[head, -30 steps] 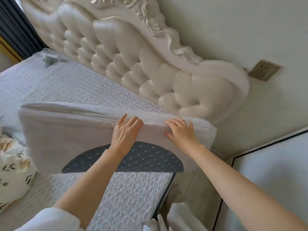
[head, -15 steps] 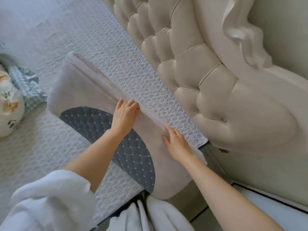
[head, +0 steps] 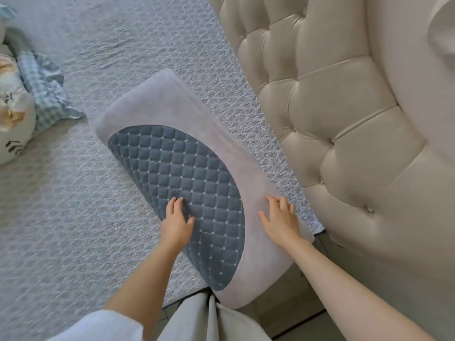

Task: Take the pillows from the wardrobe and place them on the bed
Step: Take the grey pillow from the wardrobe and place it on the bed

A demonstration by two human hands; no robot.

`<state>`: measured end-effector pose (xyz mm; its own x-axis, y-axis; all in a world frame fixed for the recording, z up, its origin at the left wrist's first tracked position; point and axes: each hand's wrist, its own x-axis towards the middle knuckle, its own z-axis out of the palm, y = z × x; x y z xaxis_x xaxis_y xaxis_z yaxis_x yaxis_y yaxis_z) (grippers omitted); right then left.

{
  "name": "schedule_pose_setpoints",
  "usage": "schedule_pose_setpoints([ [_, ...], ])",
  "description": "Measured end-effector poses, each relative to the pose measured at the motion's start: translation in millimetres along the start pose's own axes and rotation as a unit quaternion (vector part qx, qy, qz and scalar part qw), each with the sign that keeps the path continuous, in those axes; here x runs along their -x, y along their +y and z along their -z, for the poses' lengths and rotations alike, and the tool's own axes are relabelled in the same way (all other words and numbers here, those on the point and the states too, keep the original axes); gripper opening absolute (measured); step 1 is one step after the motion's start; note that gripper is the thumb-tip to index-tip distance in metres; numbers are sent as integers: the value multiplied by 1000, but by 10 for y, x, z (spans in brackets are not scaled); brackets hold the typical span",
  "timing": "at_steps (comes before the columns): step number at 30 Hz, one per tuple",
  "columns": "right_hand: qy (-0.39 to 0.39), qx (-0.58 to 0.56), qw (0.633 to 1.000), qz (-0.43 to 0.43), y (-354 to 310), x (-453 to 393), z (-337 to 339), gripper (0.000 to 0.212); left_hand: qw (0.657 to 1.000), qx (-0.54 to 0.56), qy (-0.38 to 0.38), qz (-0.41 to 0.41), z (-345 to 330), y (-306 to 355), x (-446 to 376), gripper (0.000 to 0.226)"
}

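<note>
1. At the far left edge lie a printed cushion [head: 11, 119] and a crumpled checked cloth [head: 43, 91] on the bed [head: 73, 205]; both are well apart from where I am working, so I judge they need no attention.
2. The pillow [head: 177, 134] lies flat on the bedcover, running from the near edge of the bed up toward the far left, its quilted blue panel [head: 182, 188] facing up. Its near end hangs a little past the mattress edge, which I think calls for a nudge further in.
3. My left hand [head: 176, 223] rests on the blue panel, fingers loosely bent against the fabric and pinching nothing, probably to steady or smooth it.
4. My right hand [head: 280, 220] lies flat with fingers spread on the pillow's grey border, on the side by the headboard [head: 344, 119], pressing rather than holding, likely to settle that edge.
5. The headboard stands to the right, just beside the pillow with a strip of bedcover between.
6. I see no container here; the wardrobe is out of view.
</note>
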<state>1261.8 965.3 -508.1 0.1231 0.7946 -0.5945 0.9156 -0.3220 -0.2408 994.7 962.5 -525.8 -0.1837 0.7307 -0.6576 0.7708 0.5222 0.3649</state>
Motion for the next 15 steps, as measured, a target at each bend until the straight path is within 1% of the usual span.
schedule_pose_setpoints([
  [3, 29, 12, 1000, 1, -106, -166, 39, 58, 989, 130, 47, 55, -99, -42, -7, 70],
  [7, 18, -8, 1000, 9, -264, -443, 66, 77, 954, 247, 91, 142, -163, -80, -75, 73],
  [9, 6, -18, 1000, 4, -318, -595, 73, 83, 924, 315, 87, 198, -192, -140, -137, 79],
  [11, -4, -50, 999, -13, -339, -719, 86, 89, 890, 382, 64, 239, -232, -180, -176, 85],
  [15, -16, -88, 995, -47, -376, -888, 38, 93, 833, 454, 49, 313, -320, -255, -268, 93],
])
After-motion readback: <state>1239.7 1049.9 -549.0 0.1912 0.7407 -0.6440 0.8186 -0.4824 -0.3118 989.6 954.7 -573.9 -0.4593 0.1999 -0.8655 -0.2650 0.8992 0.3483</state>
